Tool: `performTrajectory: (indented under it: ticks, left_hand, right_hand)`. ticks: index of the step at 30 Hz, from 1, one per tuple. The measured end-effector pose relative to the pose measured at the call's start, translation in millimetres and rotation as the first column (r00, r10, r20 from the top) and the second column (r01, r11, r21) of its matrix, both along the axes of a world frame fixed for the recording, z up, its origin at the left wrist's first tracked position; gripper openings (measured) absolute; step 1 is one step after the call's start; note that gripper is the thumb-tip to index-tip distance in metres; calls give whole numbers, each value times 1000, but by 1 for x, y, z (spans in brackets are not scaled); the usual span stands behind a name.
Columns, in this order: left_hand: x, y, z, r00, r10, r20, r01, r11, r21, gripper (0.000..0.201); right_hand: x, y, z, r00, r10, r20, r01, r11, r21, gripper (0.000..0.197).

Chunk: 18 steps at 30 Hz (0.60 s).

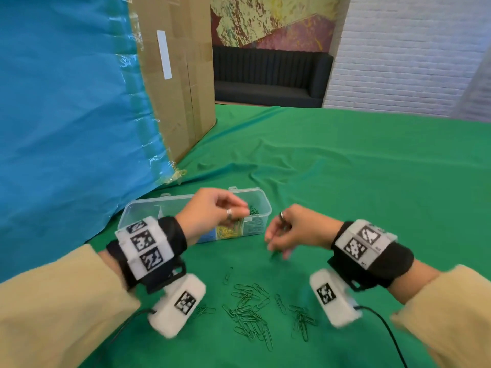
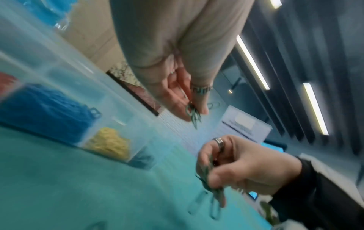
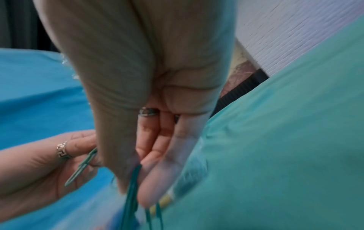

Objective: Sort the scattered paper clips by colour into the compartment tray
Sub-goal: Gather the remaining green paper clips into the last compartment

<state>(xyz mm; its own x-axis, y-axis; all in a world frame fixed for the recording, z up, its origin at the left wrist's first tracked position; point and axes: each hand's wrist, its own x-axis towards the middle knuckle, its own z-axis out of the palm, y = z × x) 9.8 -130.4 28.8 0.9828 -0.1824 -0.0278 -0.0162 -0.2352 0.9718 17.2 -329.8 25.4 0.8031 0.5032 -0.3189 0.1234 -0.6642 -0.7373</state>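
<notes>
Presently: left hand [image 1: 210,209] fingers pinch green paper clips [image 2: 194,114] above the compartment tray [image 1: 148,208]; right hand [image 1: 295,229] fingers pinch more beside it. Loose green clips [image 1: 251,312] lie nearer the wrists. Risk: dangling clips may drop into the adjoining yellow compartment [image 1: 228,231].

Compartment tray [image 1: 148,208] half hidden behind left hand [image 1: 210,211]; wrist views blurred.

The compartment tray [image 1: 261,201] sat at twelve o'clock of the loose clips [image 1: 252,312] — cardboard box [image 1: 178,75] at eleven, behind.
</notes>
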Motion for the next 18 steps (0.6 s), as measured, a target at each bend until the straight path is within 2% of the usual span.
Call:
performTrajectory:
  ticks: [2, 4, 6, 7, 9, 11, 14, 16, 18]
  left_hand:
    - [17, -11, 7, 988, 149, -28, -152, 970, -191, 9]
    - [32, -22, 9, 968, 234, -93, -251, 922, -295, 8]
    - [41, -32, 7, 949, 264, -173, -310, 880, -359, 7]
    - [43, -36, 5, 941, 267, -209, -328, 871, -365, 14]
    - [44, -38, 1, 935, 247, -256, -324, 889, -324, 24]
    - [42, -35, -3, 933, 200, -299, -276, 931, -238, 33]
    - [36, -24, -2, 934, 150, -324, -219, 957, -190, 37]
    - [29, -16, 2, 956, 122, -265, -171, 971, -169, 35]
    - [18, -9, 6, 988, 98, -123, -110, 990, -87, 28]
  right_hand:
    - [21, 3, 12, 988, -148, 41, 140, 977, 160, 13]
    - [41, 10, 18, 967, -250, 47, 230, 939, 255, 12]
    - [58, 19, 17, 948, -302, 96, 271, 929, 252, 13]
    - [65, 22, 14, 939, -317, 136, 281, 931, 231, 13]
    - [71, 25, 9, 924, -316, 217, 280, 943, 181, 10]
    - [68, 25, 6, 915, -308, 261, 267, 947, 181, 16]
    - [56, 20, 6, 899, -279, 339, 227, 956, 183, 14]
    - [44, 16, 8, 866, -224, 447, 183, 974, 135, 7]
    - [28, 10, 11, 848, -160, 505, 140, 987, 77, 3]
